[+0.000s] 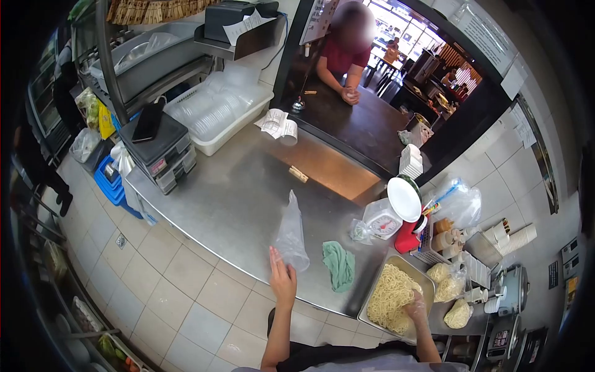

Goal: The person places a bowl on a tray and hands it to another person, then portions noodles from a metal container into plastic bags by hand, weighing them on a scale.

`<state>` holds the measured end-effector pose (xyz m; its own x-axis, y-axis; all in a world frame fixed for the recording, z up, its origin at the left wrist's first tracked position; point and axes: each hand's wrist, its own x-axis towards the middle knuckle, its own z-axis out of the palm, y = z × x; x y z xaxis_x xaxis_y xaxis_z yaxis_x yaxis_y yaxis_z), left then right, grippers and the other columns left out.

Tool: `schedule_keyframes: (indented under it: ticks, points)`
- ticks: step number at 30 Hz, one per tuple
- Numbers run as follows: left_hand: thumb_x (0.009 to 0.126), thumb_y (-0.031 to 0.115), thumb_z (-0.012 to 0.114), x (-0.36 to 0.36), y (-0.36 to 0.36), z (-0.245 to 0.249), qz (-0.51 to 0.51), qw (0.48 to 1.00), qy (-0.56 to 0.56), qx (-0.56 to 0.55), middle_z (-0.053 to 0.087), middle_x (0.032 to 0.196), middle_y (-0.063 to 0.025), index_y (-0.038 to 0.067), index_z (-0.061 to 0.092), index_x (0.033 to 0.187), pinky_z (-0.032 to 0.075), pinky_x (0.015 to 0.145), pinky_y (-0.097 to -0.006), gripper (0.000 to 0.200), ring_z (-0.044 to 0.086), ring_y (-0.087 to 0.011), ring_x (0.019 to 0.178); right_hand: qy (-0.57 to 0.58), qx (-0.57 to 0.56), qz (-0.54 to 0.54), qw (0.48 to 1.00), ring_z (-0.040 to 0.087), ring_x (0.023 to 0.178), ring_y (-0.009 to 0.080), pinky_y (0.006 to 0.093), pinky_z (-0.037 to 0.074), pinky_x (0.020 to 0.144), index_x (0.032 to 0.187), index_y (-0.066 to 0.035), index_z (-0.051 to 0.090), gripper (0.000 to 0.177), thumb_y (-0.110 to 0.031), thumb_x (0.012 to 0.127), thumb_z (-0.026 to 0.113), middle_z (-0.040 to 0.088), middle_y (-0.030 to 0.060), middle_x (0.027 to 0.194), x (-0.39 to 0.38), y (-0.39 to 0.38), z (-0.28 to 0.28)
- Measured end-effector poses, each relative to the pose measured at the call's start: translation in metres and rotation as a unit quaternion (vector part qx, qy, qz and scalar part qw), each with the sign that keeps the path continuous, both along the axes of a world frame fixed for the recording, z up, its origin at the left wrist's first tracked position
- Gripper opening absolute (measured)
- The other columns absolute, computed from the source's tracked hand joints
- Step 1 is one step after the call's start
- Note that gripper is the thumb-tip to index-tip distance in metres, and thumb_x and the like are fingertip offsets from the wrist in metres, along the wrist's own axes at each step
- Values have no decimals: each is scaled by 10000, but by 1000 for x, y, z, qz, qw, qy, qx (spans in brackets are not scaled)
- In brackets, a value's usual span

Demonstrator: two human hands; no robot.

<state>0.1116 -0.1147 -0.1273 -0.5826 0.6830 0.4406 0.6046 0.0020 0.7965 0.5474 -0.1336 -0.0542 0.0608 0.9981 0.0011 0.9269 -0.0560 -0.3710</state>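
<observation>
A clear, crumpled plastic bag point(291, 232) stands upright over the near edge of the stainless steel counter point(235, 192), pinched at its lower end by the left hand point(282, 279). The right hand point(414, 305), in a thin clear glove, is sunk into pale yellow noodles point(387, 294) in a rectangular metal tray point(367, 315); I cannot tell whether its fingers are closed. A green cloth point(339, 265) lies between bag and tray.

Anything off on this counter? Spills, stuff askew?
No spill or damage. Only a crumpled green cloth beside the noodle tray and a small wooden peg lying alone on the counter. The left hand holds a clear bag.
</observation>
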Motion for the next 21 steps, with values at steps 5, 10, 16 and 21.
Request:
schedule_keyframes:
  ticks: [5,10,16,21]
  points:
    - [801,-24,535,0,3,-4,5,1000,-3,-6,355,1385,-254,-86,361,1316,516,714,-314,547,504,-384,1146,-183,-40,-75,979,592,836,390,424,470,747,1018,-28,609,517,-287,609,788,640,182,915,2,5,47]
    - [806,-28,531,1,4,-6,-9,1000,-4,-12,334,1403,-246,-81,350,1327,509,679,-296,554,520,-364,1132,-141,4,42,989,559,1013,379,427,436,873,1182,-36,525,594,-282,685,737,602,214,1069,29,11,3]
    - [810,-26,524,2,5,-9,-25,999,-29,-32,280,1448,-207,-60,312,1353,481,633,-281,584,563,-307,994,-86,-56,15,995,454,1201,318,399,364,1010,1265,-80,493,617,-177,699,717,487,181,1287,-20,16,-34]
    - [810,-26,517,7,4,-11,-34,999,3,-4,257,1466,-182,-35,281,1380,481,654,-287,617,548,-291,971,51,74,129,988,556,1085,303,377,435,931,1147,-90,591,528,-59,629,692,593,144,1167,32,10,25]
